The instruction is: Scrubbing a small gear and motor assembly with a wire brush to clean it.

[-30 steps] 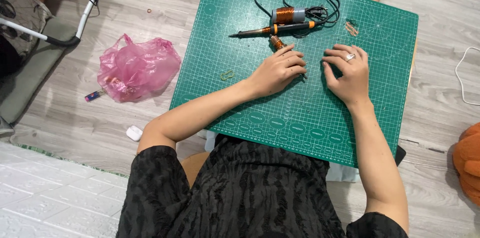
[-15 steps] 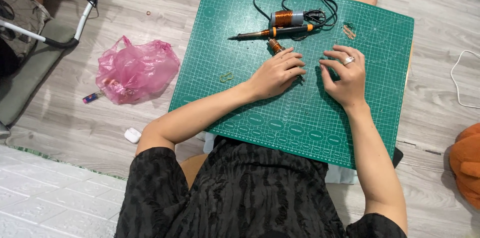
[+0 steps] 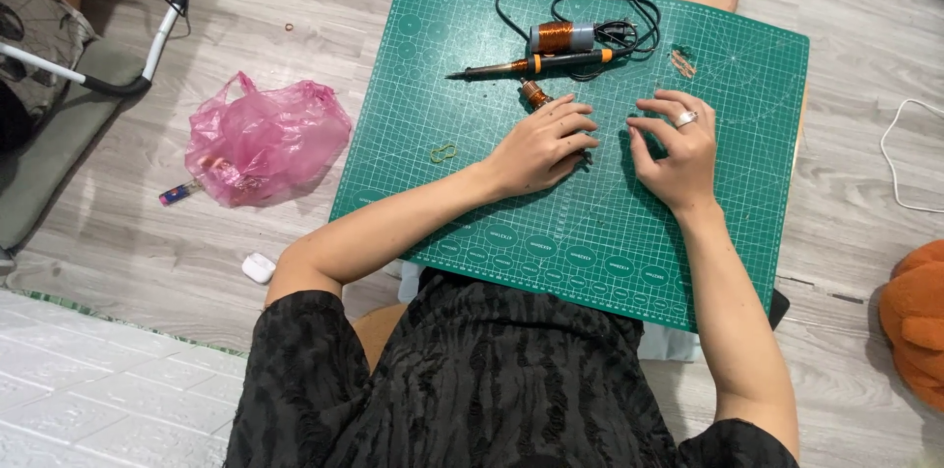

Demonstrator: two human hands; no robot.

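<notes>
Copper coil | under left hand, fingers curled, grip unclear | right hand fingers bent on green mat, empty | pink bag contents blurred

Matt green cutting mat beneath the fingers; glossy copper wire coil beyond the fingertips; crinkled glossy pink plastic bag; grey wood-grain floor.

Both forearms reach forward and converge, bare from black short sleeves. Left hand lies palm down, fingers loosely curled and pointing right, wrist straight. Right hand rests palm down just beside it, fingers bent, a ring on one finger.
</notes>
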